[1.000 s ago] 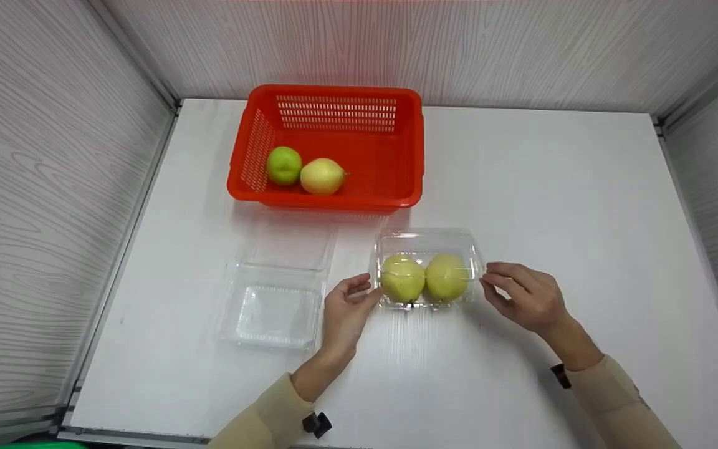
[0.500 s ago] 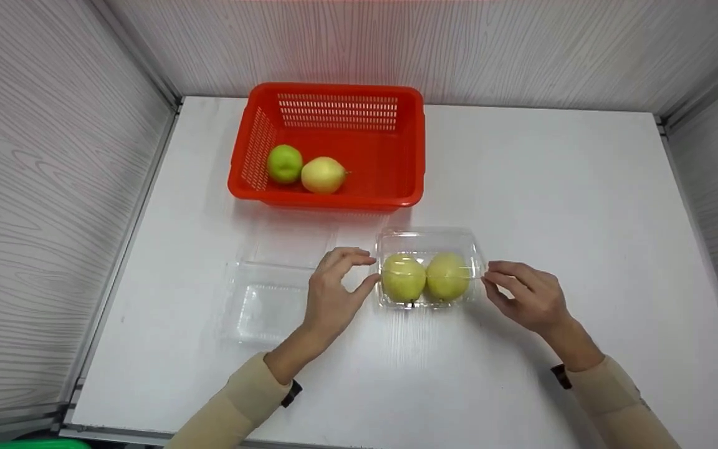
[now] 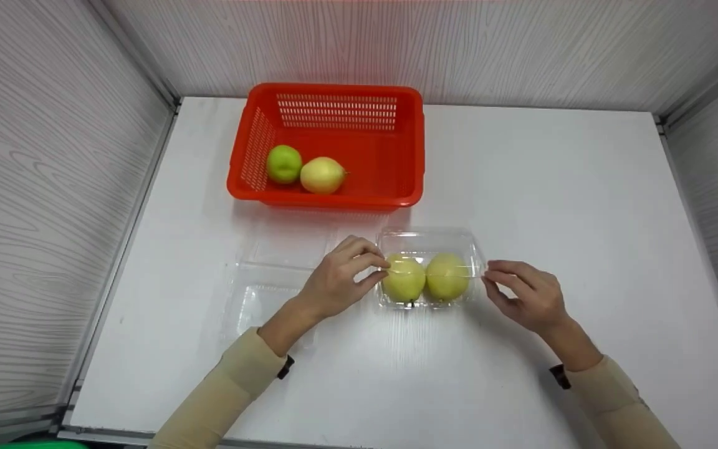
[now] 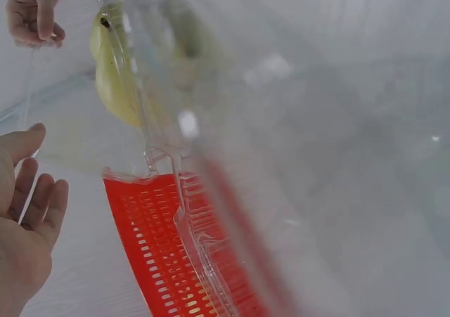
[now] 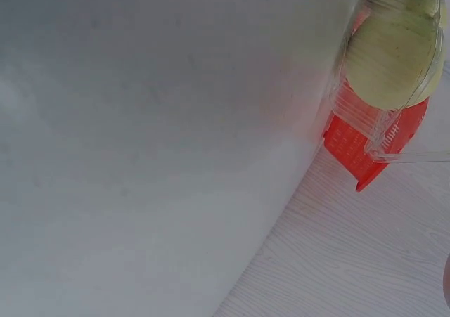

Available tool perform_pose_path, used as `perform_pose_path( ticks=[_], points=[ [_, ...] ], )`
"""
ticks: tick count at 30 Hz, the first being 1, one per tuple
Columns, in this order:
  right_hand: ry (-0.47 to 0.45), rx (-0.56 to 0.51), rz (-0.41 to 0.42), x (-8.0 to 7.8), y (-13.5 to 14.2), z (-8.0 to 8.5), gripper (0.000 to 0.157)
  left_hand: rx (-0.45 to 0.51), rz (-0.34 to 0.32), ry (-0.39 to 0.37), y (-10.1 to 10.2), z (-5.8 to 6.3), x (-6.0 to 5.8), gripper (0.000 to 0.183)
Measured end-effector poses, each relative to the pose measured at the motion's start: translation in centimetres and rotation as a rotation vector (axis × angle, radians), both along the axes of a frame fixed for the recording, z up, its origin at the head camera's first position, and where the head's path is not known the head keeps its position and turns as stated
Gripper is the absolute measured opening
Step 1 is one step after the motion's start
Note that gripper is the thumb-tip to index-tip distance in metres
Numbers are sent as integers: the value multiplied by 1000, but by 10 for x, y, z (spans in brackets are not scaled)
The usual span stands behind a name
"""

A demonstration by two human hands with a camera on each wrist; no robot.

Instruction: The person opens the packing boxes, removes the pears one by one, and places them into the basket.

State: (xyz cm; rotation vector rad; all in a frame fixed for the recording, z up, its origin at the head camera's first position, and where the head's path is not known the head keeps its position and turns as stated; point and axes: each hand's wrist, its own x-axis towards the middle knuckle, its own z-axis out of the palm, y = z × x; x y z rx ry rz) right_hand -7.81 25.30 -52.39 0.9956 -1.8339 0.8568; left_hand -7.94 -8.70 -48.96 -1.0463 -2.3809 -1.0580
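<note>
Two yellow-green pears, one on the left (image 3: 404, 287) and one on the right (image 3: 448, 285), sit side by side in a clear plastic clamshell box (image 3: 427, 236). Its hinged lid tilts over the fruit, with the free edge raised. My left hand (image 3: 341, 280) pinches the left end of that edge between thumb and fingertips; the left wrist view shows this grip, with the left hand (image 4: 28, 218) at the lower left. At the opposite end, my right hand (image 3: 527, 296) pinches the lid's right corner. Only a sliver of finger (image 5: 447, 282) appears in the right wrist view.
A red plastic basket (image 3: 359, 201) stands behind, holding a green apple (image 3: 283, 164) and a pale yellow pear (image 3: 322, 175). Another clear clamshell box (image 3: 256, 312) lies open to the left, partly hidden by my left forearm. Wood-grain panels (image 3: 459, 50) enclose the white table (image 3: 583, 206).
My left hand let go of the box's left side, rose away from it, then took hold of the lid's left edge. The right hand keeps its pinch on the right corner.
</note>
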Motion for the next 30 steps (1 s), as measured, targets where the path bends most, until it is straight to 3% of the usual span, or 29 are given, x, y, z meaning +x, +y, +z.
perform_pose_path(
  ticks=[11,18,23,26,30],
  points=[
    [-25,-5,-43,3,2,-3,23,-7,-43,69,0,-2,-4,12],
    [-159,-83,-110,11,7,-14,34,-50,-23,126,1,-5,-5,11],
    [-385,-123,-166,18,12,-16,29,-54,-13,161,1,-4,-7,12],
    [-601,-164,-187,23,11,-13,38,-52,-13,173,2,-2,-8,13],
    [-910,-299,-220,26,7,-9,39,-55,-15,181,2,0,-11,12]
  ],
)
